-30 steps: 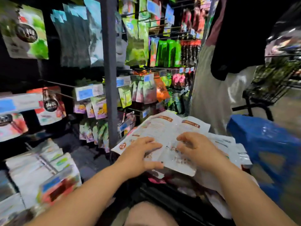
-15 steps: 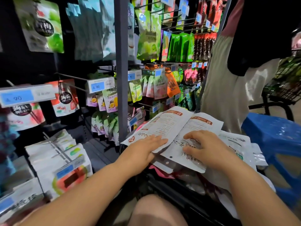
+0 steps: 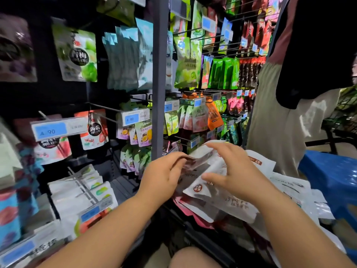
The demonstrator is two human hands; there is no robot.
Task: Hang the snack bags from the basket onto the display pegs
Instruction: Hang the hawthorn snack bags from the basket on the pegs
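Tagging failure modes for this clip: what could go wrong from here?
1. The left hand grips the raised bag by one end while the right hand is spread open, not clamping it; the bag may slip.
2. The loose white bags underneath overlap and could slide off as one is pulled.
3. The 4.90 price tag fronts its peg; a bag might snag there.

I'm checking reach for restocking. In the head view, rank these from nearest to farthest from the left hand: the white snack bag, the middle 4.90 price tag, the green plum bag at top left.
1. white snack bag: gripped by the left hand, just to its right.
2. 4.90 price tag: above the hand, on a peg.
3. green plum bag: high up on the left.
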